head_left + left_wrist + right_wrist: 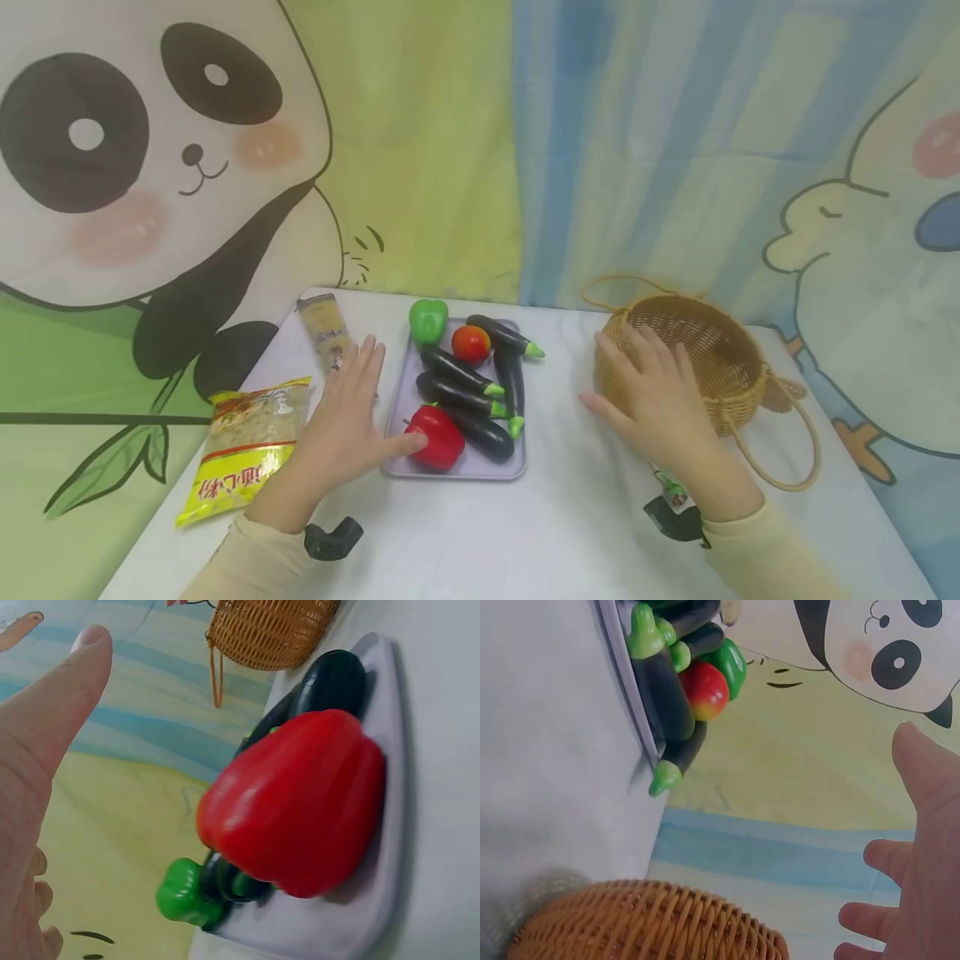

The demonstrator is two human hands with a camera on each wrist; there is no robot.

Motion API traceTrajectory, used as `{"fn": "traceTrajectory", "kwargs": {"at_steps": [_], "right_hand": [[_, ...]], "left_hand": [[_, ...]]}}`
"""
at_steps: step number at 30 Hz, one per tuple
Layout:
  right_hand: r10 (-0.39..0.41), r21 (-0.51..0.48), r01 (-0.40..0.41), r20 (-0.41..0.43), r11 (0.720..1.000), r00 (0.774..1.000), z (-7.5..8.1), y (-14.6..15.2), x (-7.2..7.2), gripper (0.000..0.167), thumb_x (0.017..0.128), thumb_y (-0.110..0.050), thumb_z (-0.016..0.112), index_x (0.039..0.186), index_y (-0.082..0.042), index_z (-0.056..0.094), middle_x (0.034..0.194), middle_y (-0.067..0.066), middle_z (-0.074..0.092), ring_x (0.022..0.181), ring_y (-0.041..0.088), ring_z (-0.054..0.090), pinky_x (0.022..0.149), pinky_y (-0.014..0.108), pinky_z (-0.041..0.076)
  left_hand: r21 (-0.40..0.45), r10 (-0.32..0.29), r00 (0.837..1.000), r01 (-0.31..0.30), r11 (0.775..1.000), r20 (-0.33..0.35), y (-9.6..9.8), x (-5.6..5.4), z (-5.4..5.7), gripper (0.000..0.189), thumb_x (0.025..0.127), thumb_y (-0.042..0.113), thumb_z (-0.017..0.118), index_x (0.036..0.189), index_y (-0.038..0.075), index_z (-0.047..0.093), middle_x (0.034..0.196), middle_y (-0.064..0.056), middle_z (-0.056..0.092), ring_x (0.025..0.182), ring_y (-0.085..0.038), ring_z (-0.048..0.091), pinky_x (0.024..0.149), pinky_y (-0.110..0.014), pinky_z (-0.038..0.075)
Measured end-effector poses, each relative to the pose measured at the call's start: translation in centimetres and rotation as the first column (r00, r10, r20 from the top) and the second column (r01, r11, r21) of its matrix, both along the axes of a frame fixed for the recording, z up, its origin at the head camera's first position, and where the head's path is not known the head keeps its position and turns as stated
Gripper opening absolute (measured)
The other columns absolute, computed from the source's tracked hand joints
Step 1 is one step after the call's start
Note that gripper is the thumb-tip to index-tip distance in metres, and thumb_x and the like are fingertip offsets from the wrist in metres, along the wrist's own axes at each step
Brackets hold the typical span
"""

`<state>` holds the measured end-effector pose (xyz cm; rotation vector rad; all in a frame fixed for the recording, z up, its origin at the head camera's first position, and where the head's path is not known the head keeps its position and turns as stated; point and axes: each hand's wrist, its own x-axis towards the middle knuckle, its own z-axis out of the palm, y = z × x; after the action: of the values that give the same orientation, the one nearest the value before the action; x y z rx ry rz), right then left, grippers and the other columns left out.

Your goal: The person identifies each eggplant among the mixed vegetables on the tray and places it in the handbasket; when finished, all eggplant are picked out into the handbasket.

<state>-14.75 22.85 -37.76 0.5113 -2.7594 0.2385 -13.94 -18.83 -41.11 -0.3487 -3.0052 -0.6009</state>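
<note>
White tabletop [570, 525], panda backdrop [435, 167] | your left hand [348, 429] and right hand [652, 396] spread, holding nothing | tray [408, 367] between them groups eggplants [453, 368] and peppers [437, 437] (its rim probably stops rolling) | basket [738, 407] near your right hand

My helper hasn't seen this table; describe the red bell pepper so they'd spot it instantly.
On the table, left of the basket, find the lilac tray. The red bell pepper lies in its near left corner. It's lobed and bigger than the round red fruit.

5 eggplants [456, 369]; 2 peppers [435, 437]; 1 red fruit [471, 343]; 1 tray [480, 472]; 1 basket [720, 342]; 2 packets [251, 454]; 2 hands [341, 429]
</note>
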Motion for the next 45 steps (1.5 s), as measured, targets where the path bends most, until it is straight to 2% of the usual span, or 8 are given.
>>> {"fn": "traceTrajectory", "kwargs": {"at_steps": [8, 14, 20, 25, 30, 34, 38, 45], "right_hand": [[0.035, -0.034, -0.035, -0.004, 0.999, 0.999, -0.9, -1.2, 0.0, 0.079, 0.096, -0.062, 0.063, 0.161, -0.024, 0.041, 0.163, 0.017, 0.041, 0.153, 0.047, 0.033, 0.119, 0.08, 0.023], [0.069, -0.074, -0.07, -0.013, 0.995, 0.998, -1.9, -2.5, 0.2, 0.079, 0.093, -0.062, 0.068, 0.158, -0.022, 0.045, 0.157, 0.018, 0.047, 0.146, 0.042, 0.042, 0.123, 0.074, 0.024], [0.077, -0.091, -0.076, 0.006, 0.993, 0.997, -2.6, -4.0, 0.5, 0.079, 0.091, -0.061, 0.07, 0.156, -0.021, 0.049, 0.149, 0.016, 0.054, 0.137, 0.038, 0.051, 0.119, 0.064, 0.036], [0.085, -0.079, -0.083, 0.022, 0.993, 0.996, -3.6, -5.2, 0.6, 0.075, 0.09, -0.059, 0.074, 0.153, -0.023, 0.053, 0.138, 0.012, 0.059, 0.125, 0.036, 0.059, 0.105, 0.059, 0.049], [0.104, -0.076, -0.101, 0.038, 0.992, 0.994, -4.5, -6.4, 0.9, 0.072, 0.089, -0.056, 0.077, 0.149, -0.024, 0.057, 0.133, 0.01, 0.062, 0.12, 0.03, 0.06, 0.099, 0.054, 0.052], [0.093, -0.068, -0.087, 0.079, 0.994, 0.993, -5.4, -7.6, 1.0, 0.071, 0.088, -0.058, 0.078, 0.148, -0.027, 0.058, 0.129, 0.008, 0.063, 0.116, 0.028, 0.06, 0.099, 0.05, 0.053], [0.1, -0.037, -0.097, 0.095, 0.995, 0.99, -6.3, -8.6, 0.9, 0.07, 0.087, -0.062, 0.077, 0.146, -0.027, 0.06, 0.124, 0.005, 0.064, 0.105, 0.026, 0.062, 0.089, 0.043, 0.054], [0.129, -0.034, -0.125, 0.139, 0.992, 0.982, -7.5, -9.9, 1.1, 0.072, 0.086, -0.063, 0.077, 0.144, -0.023, 0.062, 0.113, 0.002, 0.061, 0.091, 0.017, 0.05, 0.076, 0.031, 0.042]], "left_hand": [[0.101, 0.02, 0.998, -0.026, 0.995, 0.06, 0.2, 1.1, -3.5, 0.145, 0.066, 0.076, 0.084, 0.17, 0.023, -0.003, 0.179, -0.008, 0.005, 0.165, -0.037, 0.004, 0.128, -0.069, 0.018], [0.17, 0.051, 0.991, -0.071, 0.983, 0.12, 0.6, 2.2, -6.2, 0.149, 0.063, 0.076, 0.087, 0.17, 0.018, -0.001, 0.178, -0.011, 0.006, 0.164, -0.04, 0.01, 0.126, -0.066, 0.026], [0.191, 0.083, 0.987, -0.109, 0.976, 0.139, 0.2, 2.7, -8.3, 0.15, 0.062, 0.081, 0.083, 0.169, 0.011, 0.005, 0.178, -0.014, 0.008, 0.163, -0.043, 0.012, 0.127, -0.065, 0.027], [0.227, 0.09, 0.984, -0.124, 0.966, 0.154, -0.1, 2.9, -9.3, 0.146, 0.065, 0.08, 0.082, 0.169, 0.01, 0.007, 0.177, -0.016, 0.009, 0.161, -0.048, 0.014, 0.127, -0.067, 0.025], [0.216, 0.095, 0.985, -0.125, 0.968, 0.147, -0.4, 2.9, -10.2, 0.146, 0.066, 0.082, 0.08, 0.169, 0.01, 0.007, 0.177, -0.017, 0.012, 0.162, -0.045, 0.014, 0.129, -0.066, 0.021], [0.202, 0.092, 0.987, -0.118, 0.972, 0.134, -0.5, 2.7, -10.8, 0.146, 0.065, 0.084, 0.079, 0.168, 0.006, 0.011, 0.176, -0.018, 0.015, 0.163, -0.041, 0.014, 0.131, -0.063, 0.016], [0.176, 0.089, 0.989, -0.108, 0.978, 0.117, -0.4, 2.5, -11.2, 0.144, 0.066, 0.085, 0.077, 0.167, 0.004, 0.015, 0.175, -0.019, 0.019, 0.163, -0.04, 0.015, 0.132, -0.061, 0.014], [0.16, 0.077, 0.995, -0.085, 0.983, 0.056, -0.2, 2.6, -11.4, 0.133, 0.073, 0.078, 0.079, 0.165, 0.001, 0.022, 0.172, -0.021, 0.026, 0.162, -0.041, 0.021, 0.131, -0.062, 0.017]]}}
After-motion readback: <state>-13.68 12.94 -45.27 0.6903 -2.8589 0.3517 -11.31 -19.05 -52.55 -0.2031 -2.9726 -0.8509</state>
